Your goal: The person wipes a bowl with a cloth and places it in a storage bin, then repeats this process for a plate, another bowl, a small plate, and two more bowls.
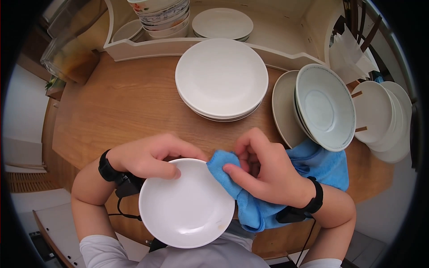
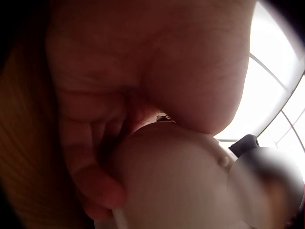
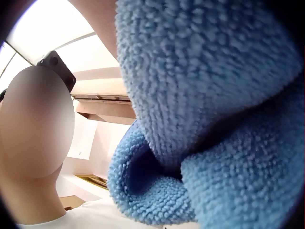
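The plate (image 1: 185, 201) is held before the person's torso, over the near edge of the table (image 1: 116, 98), its inner face turned up; taking it as the dial, a faint yellowish mark sits near its 4 o'clock edge. The left hand (image 1: 147, 156) grips it at 11 o'clock, thumb pressing the inner face and fingers curled round the rim to the underside, apparently so it stays steady while most of the face is left free. At 2 o'clock the right hand (image 1: 272, 176) pinches a bunched fold of blue cloth (image 1: 254, 205) between thumb and curled fingers, probably to give a firm pad, and that fold laps over the rim. The loose rest hangs below the right wrist and spreads toward the bowls (image 1: 326, 107), which lean tilted at 2 o'clock beside a platter (image 1: 283, 109). Near 12 o'clock stands a neat stack (image 1: 221, 78) of white plates, likely grouped by size to save room. Beyond it, a white shelf (image 1: 147, 51) bears nested patterned bowls (image 1: 161, 18) at 11 o'clock. Farther out past 2 o'clock, more plates (image 1: 375, 111) stand on edge, seemingly propped by wooden pegs (image 1: 361, 129).
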